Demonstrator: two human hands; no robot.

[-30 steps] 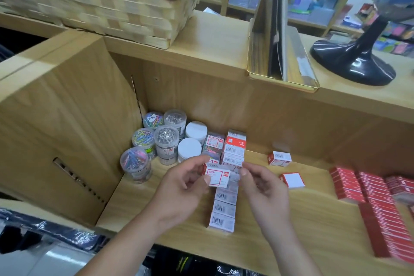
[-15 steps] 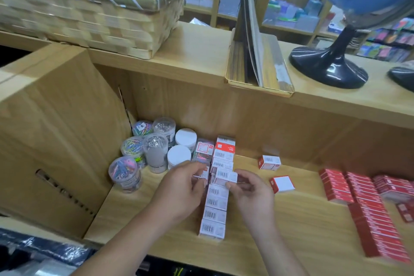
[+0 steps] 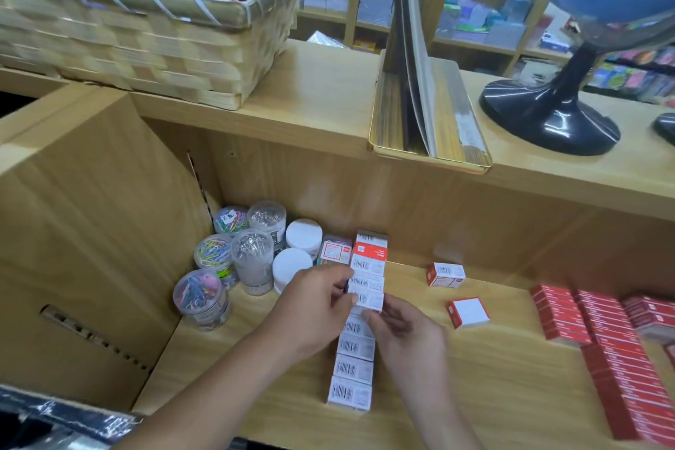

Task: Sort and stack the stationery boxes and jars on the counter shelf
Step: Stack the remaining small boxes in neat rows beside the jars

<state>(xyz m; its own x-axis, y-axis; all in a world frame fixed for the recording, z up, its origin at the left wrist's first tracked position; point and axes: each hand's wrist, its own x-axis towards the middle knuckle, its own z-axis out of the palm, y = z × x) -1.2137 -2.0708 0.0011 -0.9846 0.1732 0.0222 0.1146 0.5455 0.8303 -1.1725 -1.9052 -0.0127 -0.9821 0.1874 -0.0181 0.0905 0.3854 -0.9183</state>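
Watching from my end, I see both hands clamped on one small white cardboard box with a barcode face. The left hand pinches its left edge and the right hand its near right corner. The box sits over the middle of the long single-file row of matching white boxes, which runs from the back wall toward the front lip of the pale wood-grain counter shelf. Whether it already rests on that row I cannot tell.

My worry is the row itself. It is one box wide, and the boxes look like light card with smooth flat faces. A sideways nudge on release could skew it or slide an upper box off. Pressing along its length could push the front box toward the lip.

The left hand also works just beside the clear round plastic jars of coloured paper clips. These are upright cylinders, so I judge a bump could tip one and set it rolling. Two white-lidded jars stand just behind that hand.

Everything boxed is crisp-edged and rectangular. Two loose red-and-white boxes lie to the right of the row, and dark red cartons are packed in rows further right.
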